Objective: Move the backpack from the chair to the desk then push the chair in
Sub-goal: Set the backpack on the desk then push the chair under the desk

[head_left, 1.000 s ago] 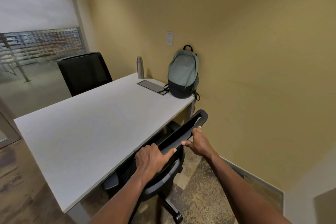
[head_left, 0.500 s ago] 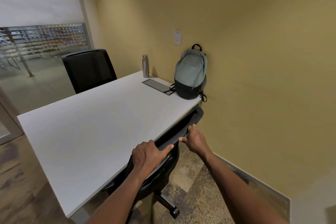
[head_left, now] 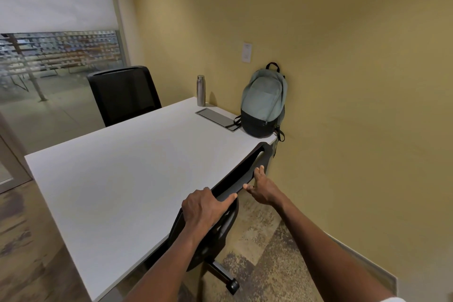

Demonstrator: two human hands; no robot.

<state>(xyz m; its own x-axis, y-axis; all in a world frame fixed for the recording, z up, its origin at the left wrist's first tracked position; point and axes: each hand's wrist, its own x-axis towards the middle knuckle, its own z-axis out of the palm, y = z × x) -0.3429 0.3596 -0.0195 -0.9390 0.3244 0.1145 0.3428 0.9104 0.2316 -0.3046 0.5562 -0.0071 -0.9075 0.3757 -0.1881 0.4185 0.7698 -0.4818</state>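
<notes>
- The backpack (head_left: 263,103), grey-green with a black base, stands upright at the far right corner of the desk (head_left: 117,179), leaning on the yellow wall (head_left: 343,81); its zips look closed, so its contents cannot be seen.
- A strap hangs off the desk's right edge.
- The desk is white, with wood flooring (head_left: 22,240) on its left and speckled carpet (head_left: 264,252) on its right.
- The chair (head_left: 221,225) sits tucked along the desk's right edge, its backrest touching or just beside that edge and a caster showing below.
- The left hand (head_left: 204,207) is closed over the top of the backrest; the right hand (head_left: 262,186) grips it further along, fingers curled.
- A metal bottle (head_left: 201,91) and a flat grey panel (head_left: 217,119) lie near the far edge.
- A second black chair (head_left: 123,94) stands at the desk's far side, before a frosted glass partition (head_left: 58,51).
</notes>
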